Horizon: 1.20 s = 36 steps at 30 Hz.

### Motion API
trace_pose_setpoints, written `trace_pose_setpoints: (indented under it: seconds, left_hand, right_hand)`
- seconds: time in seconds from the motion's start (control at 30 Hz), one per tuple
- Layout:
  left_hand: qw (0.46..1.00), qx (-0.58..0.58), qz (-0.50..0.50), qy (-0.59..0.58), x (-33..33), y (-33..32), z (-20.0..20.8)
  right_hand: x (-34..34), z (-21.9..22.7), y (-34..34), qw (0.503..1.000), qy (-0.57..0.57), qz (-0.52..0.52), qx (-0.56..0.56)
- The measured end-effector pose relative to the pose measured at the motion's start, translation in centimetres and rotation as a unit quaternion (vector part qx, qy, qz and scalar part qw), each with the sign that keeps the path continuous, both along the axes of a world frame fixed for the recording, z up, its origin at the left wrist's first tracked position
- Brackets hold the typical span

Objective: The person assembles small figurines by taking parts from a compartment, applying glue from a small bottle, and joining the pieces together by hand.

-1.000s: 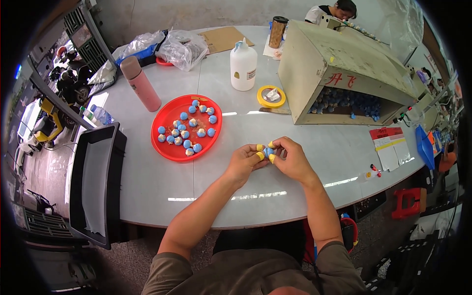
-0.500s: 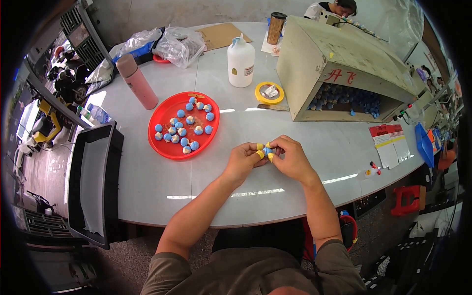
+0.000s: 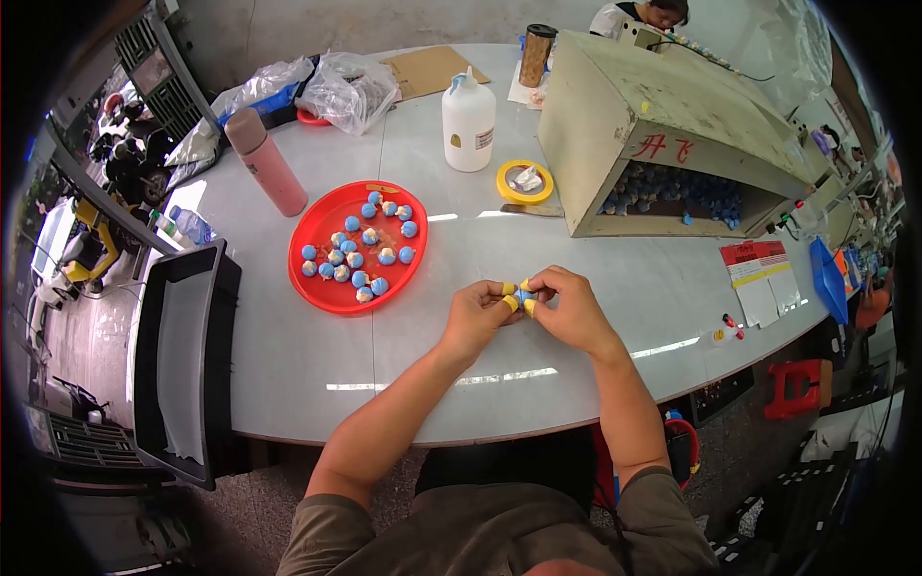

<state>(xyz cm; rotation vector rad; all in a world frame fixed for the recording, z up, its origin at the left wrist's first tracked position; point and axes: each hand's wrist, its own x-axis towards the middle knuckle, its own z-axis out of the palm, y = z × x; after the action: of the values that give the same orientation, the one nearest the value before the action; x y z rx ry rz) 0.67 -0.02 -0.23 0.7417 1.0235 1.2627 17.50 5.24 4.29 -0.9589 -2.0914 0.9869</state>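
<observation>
Over the middle of the grey table (image 3: 461,403), my left hand (image 3: 477,312) and my right hand (image 3: 569,309) meet around a small blue piece (image 3: 521,297). Both hands pinch it between thumb and finger, whose tips are wrapped in yellow tape. The fingers cover most of the piece, so its full shape is hidden. To the left of my hands stands a round red tray (image 3: 420,264). Several small blue-and-cream balls (image 3: 379,286) lie spread in it.
A pink bottle (image 3: 264,163), a white squeeze bottle (image 3: 469,125) and a yellow tape roll (image 3: 524,182) stand farther back. A flat blade (image 3: 531,209) lies near a greenish box (image 3: 600,125) full of blue pieces. A black bin (image 3: 226,326) borders the table's left; another person (image 3: 663,14) sits behind.
My hands stay together on the small blue piece, with barely any finger movement. The whole view has shifted very slightly.
</observation>
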Motion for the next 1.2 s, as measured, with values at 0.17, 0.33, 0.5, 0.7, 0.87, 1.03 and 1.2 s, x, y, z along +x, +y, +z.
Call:
trace_pose_setpoints:
  seconds: [0.17,0.33,0.5,0.7,0.87,1.03,1.2]
  left_hand:
    - [0.999,-0.005,-0.009,-0.037,-0.5,0.0,0.3]
    - [0.997,-0.038,-0.006,-0.065,-0.7,-0.1,0.5]
    - [0.995,-0.063,-0.026,-0.074,-1.0,-0.1,1.0]
    - [0.995,-0.057,-0.026,-0.076,-1.1,-0.2,0.5]
    - [0.996,-0.049,-0.020,-0.070,-1.2,0.1,0.4]
    - [0.995,-0.082,-0.042,-0.037,0.3,0.4,2.0]
    - [0.993,-0.105,-0.026,-0.053,-1.0,-0.5,1.8]
  right_hand:
    - [-0.1,-0.1,0.1,1.000,0.025,0.002,-0.003]
    - [-0.1,-0.5,0.1,0.999,0.030,0.009,0.020]
    - [0.0,-0.9,0.3,0.999,0.041,0.015,-0.002]
    - [-0.3,-1.9,0.8,0.980,0.091,0.004,-0.179]
    - [-0.6,-1.7,0.8,0.980,0.065,0.004,-0.187]
    - [0.6,-1.6,0.6,0.973,0.072,-0.032,-0.216]
    - [-1.7,-3.8,0.3,0.985,0.078,-0.046,-0.149]
